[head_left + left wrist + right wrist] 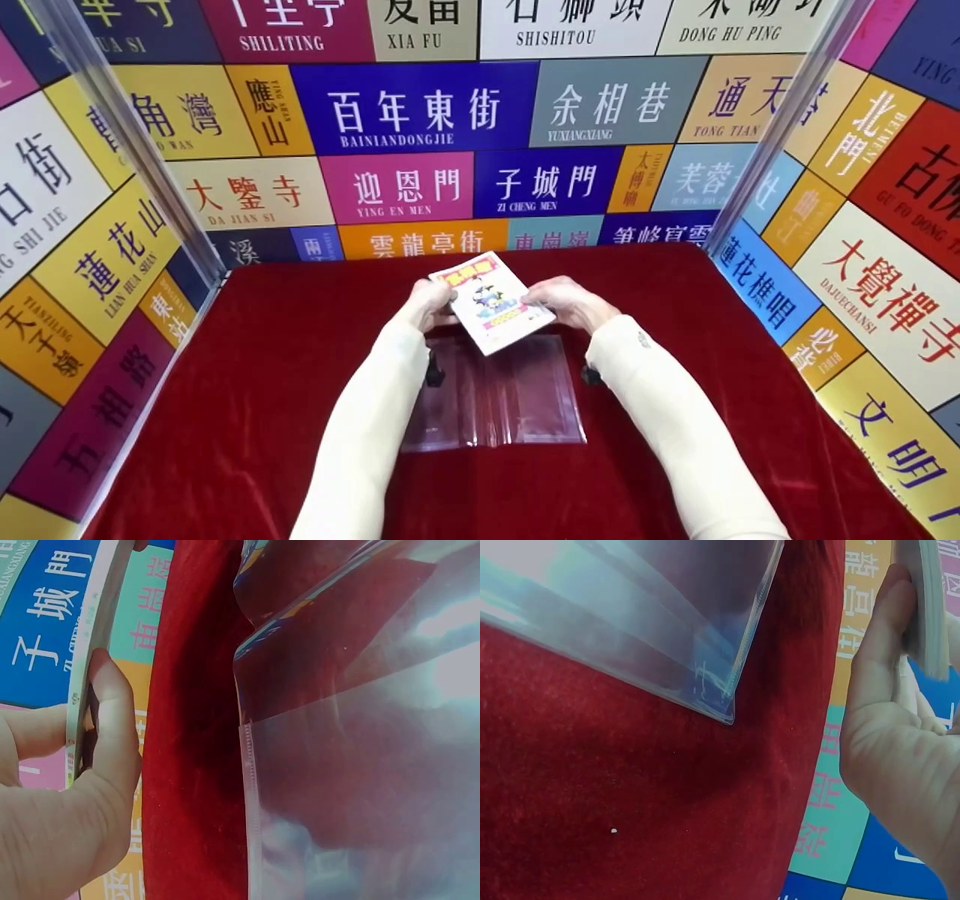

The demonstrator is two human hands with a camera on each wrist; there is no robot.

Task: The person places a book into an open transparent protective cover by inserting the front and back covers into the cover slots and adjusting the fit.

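A small book (495, 300) with a white, red and yellow illustrated cover is held up and tilted above the table. My left hand (430, 301) grips its left edge; in the left wrist view the thumb and fingers of that hand (97, 757) pinch the spine side. At the opposite edge my right hand (570, 300) holds the book too, and the right wrist view shows its page block (930, 615) between the fingers and thumb. Below lies a clear plastic book cover (544, 405), spread flat with a crease down its middle.
Dark red velvet cloth (247, 390) covers the table under the plastic. Panels with coloured Chinese place-name signs (412, 109) stand behind and on both sides, joined by clear corner posts (780, 120). A tiny white speck (613, 830) lies on the cloth.
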